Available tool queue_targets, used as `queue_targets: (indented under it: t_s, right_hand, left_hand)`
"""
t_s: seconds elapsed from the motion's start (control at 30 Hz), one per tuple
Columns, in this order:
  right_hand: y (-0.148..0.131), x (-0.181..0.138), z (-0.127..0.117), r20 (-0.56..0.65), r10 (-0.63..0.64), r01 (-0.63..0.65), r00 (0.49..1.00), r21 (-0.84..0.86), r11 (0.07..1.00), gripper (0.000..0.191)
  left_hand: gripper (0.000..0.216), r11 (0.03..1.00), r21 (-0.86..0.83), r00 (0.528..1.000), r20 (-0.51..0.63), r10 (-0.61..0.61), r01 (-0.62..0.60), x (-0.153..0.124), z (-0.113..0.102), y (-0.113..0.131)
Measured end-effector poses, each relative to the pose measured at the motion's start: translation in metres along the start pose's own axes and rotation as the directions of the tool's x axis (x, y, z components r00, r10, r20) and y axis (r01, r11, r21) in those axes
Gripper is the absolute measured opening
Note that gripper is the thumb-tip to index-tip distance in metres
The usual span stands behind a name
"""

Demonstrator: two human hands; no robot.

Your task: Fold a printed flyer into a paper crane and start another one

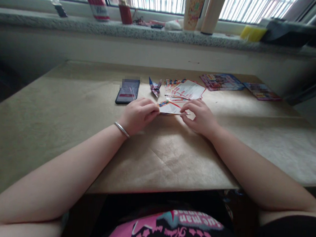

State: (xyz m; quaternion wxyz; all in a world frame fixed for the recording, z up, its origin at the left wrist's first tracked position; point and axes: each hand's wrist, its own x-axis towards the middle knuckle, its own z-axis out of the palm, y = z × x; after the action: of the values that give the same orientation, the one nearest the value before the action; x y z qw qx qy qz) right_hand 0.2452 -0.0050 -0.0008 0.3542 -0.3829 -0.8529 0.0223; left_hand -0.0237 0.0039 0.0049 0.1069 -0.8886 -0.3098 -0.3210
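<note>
A folded sheet of printed paper (pixel 171 108), white with a coloured corner, lies low over the table between both hands. My left hand (pixel 142 112), with a silver bangle at the wrist, has its fingers closed on the paper's left end. At the right end, the thumb and forefinger of my right hand (pixel 198 116) pinch the paper. Just beyond the hands stands a folded paper crane (pixel 155 87) in blue and purple. Beside it is a fanned pile of printed sheets (pixel 191 89) with red borders. The paper's underside is hidden.
A dark phone (pixel 128 92) lies left of the crane. Colourful stacks of printed paper, one nearer (pixel 222 82) and one farther right (pixel 261 91), lie on the table (pixel 155 158). Behind, the stone windowsill (pixel 153 34) carries a can (pixel 97 2), a patterned cup (pixel 194 11) and other items.
</note>
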Motion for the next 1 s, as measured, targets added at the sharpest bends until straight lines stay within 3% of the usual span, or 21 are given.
queue_targets:
  t_s: [0.13,0.23,0.33,0.4,0.6,1.0]
  right_hand:
    - [-0.008,0.002,0.009,-0.003,0.019,-0.019,1.0,-0.026,0.999,0.006]
    - [-0.013,0.003,0.013,-0.028,0.046,-0.048,0.999,-0.076,0.996,0.006]
    - [-0.021,0.004,0.015,-0.006,0.024,-0.025,1.0,-0.096,0.995,0.007]
    - [-0.027,0.005,0.016,0.025,0.001,0.002,1.0,-0.098,0.995,0.009]
    - [-0.033,0.006,0.021,0.073,0.007,0.002,0.997,-0.122,0.993,0.008]
    - [-0.033,0.007,0.018,0.083,-0.004,0.008,0.997,-0.056,0.998,0.01]
  left_hand:
    - [0.022,0.996,-0.059,0.998,-0.026,-0.063,0.062,0.001,0.007,0.006]
    - [0.02,0.998,0.019,0.997,-0.044,-0.061,0.062,0.003,0.008,0.009]
    - [0.019,0.986,0.166,0.999,-0.039,0.001,0.006,0.006,0.006,0.015]
    - [0.019,0.97,0.231,0.997,0.027,0.076,-0.08,0.008,0.005,0.021]
    - [0.02,0.947,0.262,0.982,0.066,0.175,-0.186,0.01,0.008,0.03]
    - [0.011,0.963,0.264,0.998,0.041,0.047,-0.056,0.01,0.012,0.028]
